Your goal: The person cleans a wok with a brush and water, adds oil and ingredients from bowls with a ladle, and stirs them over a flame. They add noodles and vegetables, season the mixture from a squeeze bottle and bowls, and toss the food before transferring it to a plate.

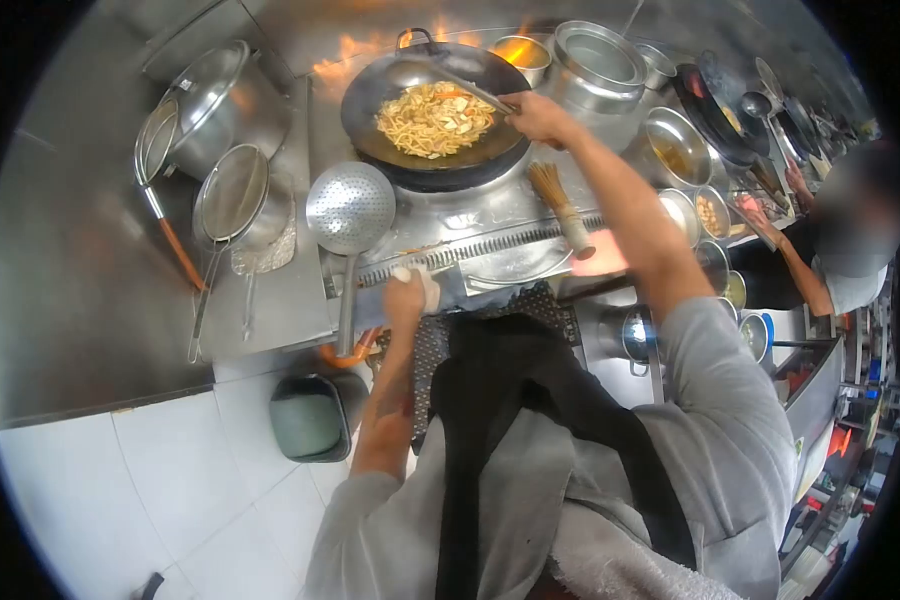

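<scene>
Wok [365,105] of noodles [435,120], ladle [460,80] in right hand [542,118]

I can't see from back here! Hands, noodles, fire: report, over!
Right hand gripping ladle. Left hand closed on white cloth. Noodles in wok. Flames behind it, over.

you stand on a dark perforated mat [560,322] beside white floor tiles [170,460], facing a shiny metal wall [280,30]. metal also lines your left side, and crowded shelves [835,480] stand at your right.
</scene>
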